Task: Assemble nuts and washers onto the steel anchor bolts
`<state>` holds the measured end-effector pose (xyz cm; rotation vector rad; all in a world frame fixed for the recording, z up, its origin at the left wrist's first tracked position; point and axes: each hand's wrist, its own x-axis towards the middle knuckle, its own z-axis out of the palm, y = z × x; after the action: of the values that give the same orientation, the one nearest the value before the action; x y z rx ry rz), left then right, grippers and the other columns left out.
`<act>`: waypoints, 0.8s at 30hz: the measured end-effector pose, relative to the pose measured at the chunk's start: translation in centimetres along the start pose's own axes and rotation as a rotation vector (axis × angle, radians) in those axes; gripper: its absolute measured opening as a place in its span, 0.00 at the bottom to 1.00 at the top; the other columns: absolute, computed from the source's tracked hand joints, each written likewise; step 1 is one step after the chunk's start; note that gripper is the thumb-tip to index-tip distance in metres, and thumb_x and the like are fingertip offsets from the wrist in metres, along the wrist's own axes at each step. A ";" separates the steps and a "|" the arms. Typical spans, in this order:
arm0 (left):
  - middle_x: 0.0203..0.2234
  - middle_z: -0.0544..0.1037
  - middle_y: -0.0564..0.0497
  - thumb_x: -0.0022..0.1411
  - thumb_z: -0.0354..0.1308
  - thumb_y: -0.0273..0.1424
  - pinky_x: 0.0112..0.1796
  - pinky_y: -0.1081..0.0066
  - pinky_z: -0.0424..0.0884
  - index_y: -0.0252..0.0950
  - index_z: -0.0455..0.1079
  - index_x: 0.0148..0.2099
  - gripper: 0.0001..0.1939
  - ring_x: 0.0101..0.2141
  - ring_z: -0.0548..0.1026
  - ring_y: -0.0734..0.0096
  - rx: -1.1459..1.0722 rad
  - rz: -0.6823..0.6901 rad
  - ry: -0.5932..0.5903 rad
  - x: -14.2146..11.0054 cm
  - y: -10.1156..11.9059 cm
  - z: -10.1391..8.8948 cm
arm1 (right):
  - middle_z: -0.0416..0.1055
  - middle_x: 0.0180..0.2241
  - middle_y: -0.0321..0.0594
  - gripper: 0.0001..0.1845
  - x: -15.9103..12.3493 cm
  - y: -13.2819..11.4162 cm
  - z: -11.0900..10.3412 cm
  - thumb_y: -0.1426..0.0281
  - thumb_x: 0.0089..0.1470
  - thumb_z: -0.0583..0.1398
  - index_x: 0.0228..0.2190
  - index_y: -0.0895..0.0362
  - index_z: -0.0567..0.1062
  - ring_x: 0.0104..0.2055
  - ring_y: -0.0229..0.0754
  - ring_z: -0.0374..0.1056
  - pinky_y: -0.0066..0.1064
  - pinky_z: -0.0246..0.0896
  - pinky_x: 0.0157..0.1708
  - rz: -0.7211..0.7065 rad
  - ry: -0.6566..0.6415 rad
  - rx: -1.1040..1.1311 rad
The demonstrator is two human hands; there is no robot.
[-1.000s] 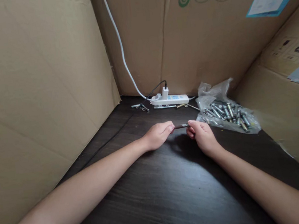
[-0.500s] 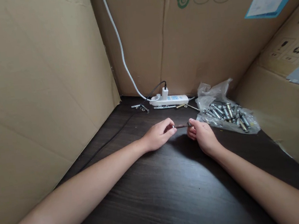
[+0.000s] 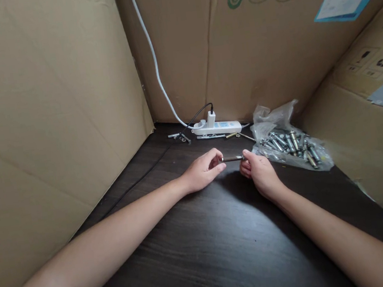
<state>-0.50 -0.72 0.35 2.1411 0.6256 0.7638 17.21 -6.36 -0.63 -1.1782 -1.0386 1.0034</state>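
A dark, thin bolt point(image 3: 232, 159) is held level between my two hands, just above the tabletop. The thumb and fingers of my right hand point(image 3: 261, 172) are closed on its right end, where a thicker part shows by the fingertips. My left hand point(image 3: 200, 171) pinches the other end between thumb and fingertips. A small shiny piece point(image 3: 222, 159), perhaps a nut or washer, shows at those left fingertips; its exact kind is too small to make out.
Behind my hands lies a white power strip point(image 3: 224, 127) with a plug and cables. Loose bolt parts point(image 3: 185, 138) lie in front of it. A clear plastic bag point(image 3: 323, 156) with several metal anchor bolts point(image 3: 294, 139) is at the right. Cardboard boxes point(image 3: 178, 46) wall the dark table point(image 3: 205, 245).
My left fingers have shifted slightly at the bolt's left end. My right hand stays nearly in place, and the bolt remains between both hands.
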 end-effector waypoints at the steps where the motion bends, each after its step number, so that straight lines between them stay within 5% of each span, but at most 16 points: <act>1: 0.29 0.66 0.55 0.64 0.47 0.36 0.35 0.73 0.61 0.36 0.61 0.39 0.08 0.31 0.64 0.74 0.001 0.003 0.003 0.0 0.0 0.0 | 0.45 0.12 0.27 0.29 0.0 0.0 0.0 0.51 0.51 0.58 0.13 0.55 0.52 0.15 0.29 0.45 0.25 0.42 0.15 -0.002 0.001 0.000; 6: 0.28 0.67 0.53 0.68 0.38 0.35 0.39 0.71 0.61 0.34 0.62 0.32 0.17 0.32 0.65 0.73 0.014 0.052 -0.016 0.3 -0.2 -0.2 | 0.45 0.12 0.28 0.30 -0.1 -0.2 0.1 0.49 0.49 0.58 0.12 0.55 0.52 0.15 0.29 0.45 0.25 0.42 0.15 -0.008 -0.017 -0.021; 19: 0.26 0.63 0.56 0.62 0.51 0.33 0.31 0.75 0.59 0.36 0.62 0.38 0.06 0.27 0.61 0.76 0.001 0.018 0.061 0.2 -0.3 0.1 | 0.46 0.13 0.28 0.29 0.0 0.0 -0.1 0.51 0.52 0.57 0.13 0.55 0.53 0.15 0.29 0.45 0.25 0.42 0.16 0.008 -0.045 -0.002; 24: 0.27 0.66 0.55 0.66 0.44 0.36 0.34 0.74 0.60 0.35 0.62 0.34 0.12 0.30 0.63 0.75 0.012 0.013 -0.014 0.2 -0.1 -0.2 | 0.45 0.13 0.28 0.29 0.0 0.0 0.0 0.51 0.52 0.57 0.13 0.55 0.53 0.15 0.29 0.45 0.26 0.42 0.16 0.003 -0.033 0.008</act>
<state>-0.49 -0.47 0.44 2.1618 0.6113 0.7535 17.24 -6.41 -0.62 -1.1600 -1.0581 1.0317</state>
